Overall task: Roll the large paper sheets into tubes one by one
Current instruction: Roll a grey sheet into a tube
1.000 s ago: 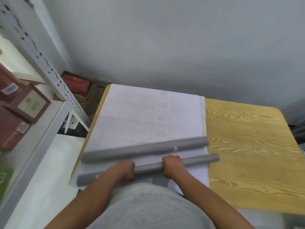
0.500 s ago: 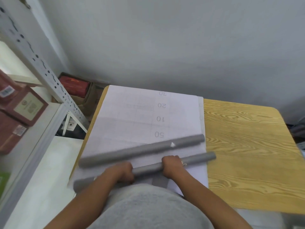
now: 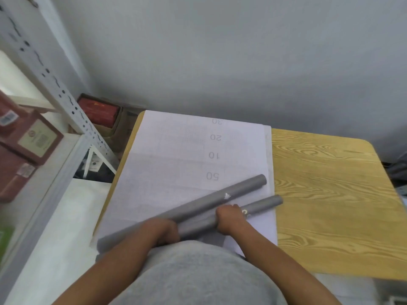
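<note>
Head view shows your left hand (image 3: pixel 164 231) and your right hand (image 3: pixel 229 219) both curled round the nearer grey rolled paper tube (image 3: pixel 198 225), knuckles up, the fingers wrapped over its top so the fingertips are hidden. You grip that tube close to your grey-shirted body, the left hand toward its left part and the right hand past its middle. Its right end sticks out past the right edge of the sheets and hangs over the wood; its left end is hidden behind your left forearm.

Just beyond it lies a second grey rolled paper tube (image 3: pixel 220 198), slanted the same way, far end higher and to the right, near end low on the left by the table's left edge. The two tubes run side by side and look to be touching between your hands. A small white mark shows on the farther tube near your right hand.

Both tubes rest on the stack of large white gridded paper sheets (image 3: pixel 176 155), printed with upside-down numbers 30, 20, 10 and 50, which covers the left part of the yellow wood-grain table (image 3: pixel 330 194) and reaches its far edge.

To your left stands a white perforated metal shelf frame (image 3: pixel 55 84) holding reddish-brown boxes (image 3: pixel 30 137), and a red box (image 3: pixel 98 110) sits low behind the table's far left corner.
</note>
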